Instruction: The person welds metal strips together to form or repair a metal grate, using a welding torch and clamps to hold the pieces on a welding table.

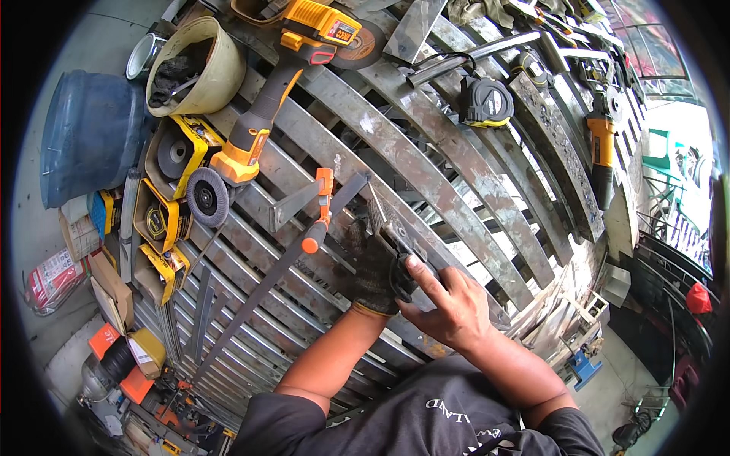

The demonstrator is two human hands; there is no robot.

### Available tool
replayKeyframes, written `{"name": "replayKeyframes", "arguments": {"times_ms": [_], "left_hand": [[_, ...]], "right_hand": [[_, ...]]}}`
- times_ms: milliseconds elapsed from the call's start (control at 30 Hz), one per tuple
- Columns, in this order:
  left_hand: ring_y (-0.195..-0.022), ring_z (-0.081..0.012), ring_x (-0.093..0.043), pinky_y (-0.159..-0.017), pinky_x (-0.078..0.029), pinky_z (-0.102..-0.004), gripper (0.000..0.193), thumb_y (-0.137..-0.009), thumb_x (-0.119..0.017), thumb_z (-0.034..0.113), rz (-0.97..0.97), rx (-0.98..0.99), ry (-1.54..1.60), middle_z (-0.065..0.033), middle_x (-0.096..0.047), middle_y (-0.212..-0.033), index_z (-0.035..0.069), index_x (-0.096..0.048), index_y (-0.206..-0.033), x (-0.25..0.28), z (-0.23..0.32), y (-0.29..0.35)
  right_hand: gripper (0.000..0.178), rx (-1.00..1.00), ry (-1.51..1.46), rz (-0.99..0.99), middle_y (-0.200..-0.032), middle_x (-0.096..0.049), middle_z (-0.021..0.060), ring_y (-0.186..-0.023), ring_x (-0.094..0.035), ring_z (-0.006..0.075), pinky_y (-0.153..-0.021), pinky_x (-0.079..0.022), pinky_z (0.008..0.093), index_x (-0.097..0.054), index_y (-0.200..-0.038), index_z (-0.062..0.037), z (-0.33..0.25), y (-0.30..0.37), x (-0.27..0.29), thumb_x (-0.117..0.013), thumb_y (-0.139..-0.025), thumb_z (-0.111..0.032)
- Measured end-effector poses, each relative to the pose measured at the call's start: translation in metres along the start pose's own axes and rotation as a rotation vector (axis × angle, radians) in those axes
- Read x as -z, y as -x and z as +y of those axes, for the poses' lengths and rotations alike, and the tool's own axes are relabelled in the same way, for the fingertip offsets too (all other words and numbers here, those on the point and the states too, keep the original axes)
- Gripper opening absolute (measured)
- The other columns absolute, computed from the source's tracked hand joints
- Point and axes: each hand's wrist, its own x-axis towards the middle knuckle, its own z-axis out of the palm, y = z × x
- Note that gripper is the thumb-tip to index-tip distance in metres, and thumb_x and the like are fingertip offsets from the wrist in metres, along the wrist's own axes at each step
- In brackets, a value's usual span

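Observation:
My left hand (368, 262), in a dark knit work glove, is closed round a small dark tool with a metal part (401, 262), whose exact kind I cannot make out. My bare right hand (454, 310) meets it from the other side, the index fingertip and thumb pressed against it. Just left of the gloved hand, a bar clamp with orange parts (325, 190) stands by a long flat steel bar (262, 291) lying slantwise over the slats. Under both hands is the slatted steel work surface (426, 199).
A yellow cordless angle grinder (255, 125) lies at the upper left, beside a cream bucket (228, 72) and yellow boxes of discs (161, 220). Toward the right are a tape measure (487, 100) and another grinder (602, 144). A blue tub (91, 140) stands far left.

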Motion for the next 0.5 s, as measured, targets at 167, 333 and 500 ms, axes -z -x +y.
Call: {"name": "replayKeyframes", "arguments": {"times_ms": [167, 333, 500], "left_hand": [[-0.13, -0.0282, -0.058, -0.119, -0.044, -0.0453, 0.049, -0.116, -0.041, 0.042, -0.099, -0.014, 0.928, -0.0137, -0.059, -0.143, 0.008, -0.052, -0.151, 0.0, -0.012, -0.009], [-0.132, -0.0261, -0.056, -0.118, -0.044, -0.0445, 0.047, -0.117, -0.04, 0.041, -0.063, 0.08, 1.011, -0.012, -0.058, -0.143, 0.011, -0.052, -0.15, -0.002, -0.006, -0.009], [-0.131, -0.0247, -0.057, -0.118, -0.045, -0.0438, 0.044, -0.118, -0.038, 0.038, -0.177, 0.0, 0.757, -0.011, -0.058, -0.14, 0.011, -0.052, -0.15, 0.004, -0.011, -0.007]], "right_hand": [[0.101, -0.018, 0.034, -0.035, -0.077, -0.048, 0.0066, -0.06, -0.055, 0.0254, -0.053, -0.047, 0.0411, -0.059, -0.156, -0.0271, -0.004, -0.003, 0.003, -0.1, -0.064, -0.028], [0.101, -0.036, 0.032, -0.049, -0.077, -0.047, 0.0069, -0.06, -0.055, 0.0262, -0.053, -0.047, 0.0413, -0.059, -0.157, -0.0266, -0.008, -0.006, 0.008, -0.099, -0.065, -0.027], [0.1, -0.049, 0.059, -0.075, -0.077, -0.048, 0.0071, -0.061, -0.056, 0.0264, -0.054, -0.048, 0.0414, -0.06, -0.156, -0.0271, -0.011, -0.004, 0.008, -0.099, -0.065, -0.027]]}}
